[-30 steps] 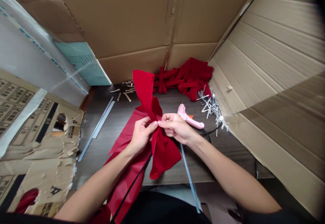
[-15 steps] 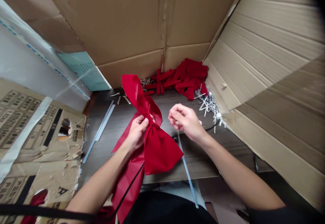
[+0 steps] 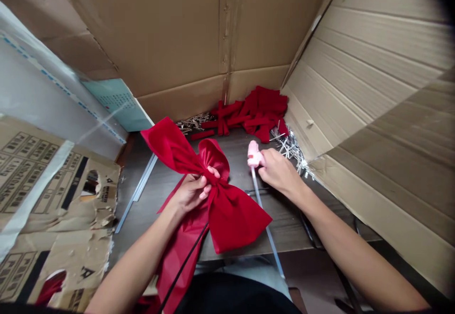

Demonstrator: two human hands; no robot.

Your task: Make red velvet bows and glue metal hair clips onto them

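Note:
A large red fabric bow (image 3: 234, 214) is pinched at its gathered middle by my left hand (image 3: 194, 188), with loops and tails fanning out around it. My right hand (image 3: 279, 169) is closed around the handle of a small pink glue gun (image 3: 253, 154), held just right of the bow and apart from it. A long translucent glue stick (image 3: 268, 228) runs out of the back of the gun toward the table's front edge. The gun's trigger is hidden by my fingers.
Along the back lie red fabric strips (image 3: 256, 110), gold twist ties (image 3: 195, 122) and silver twist ties (image 3: 293, 148). Spare glue sticks (image 3: 144, 179) rest at left on the dark table (image 3: 227, 144). Cardboard walls (image 3: 170, 34) enclose the back and sides.
My right hand, empty-looking beside the bow before, now holds the glue gun, raised with its glue stick. The bow has turned and shifted slightly, its upper loop leaning further left.

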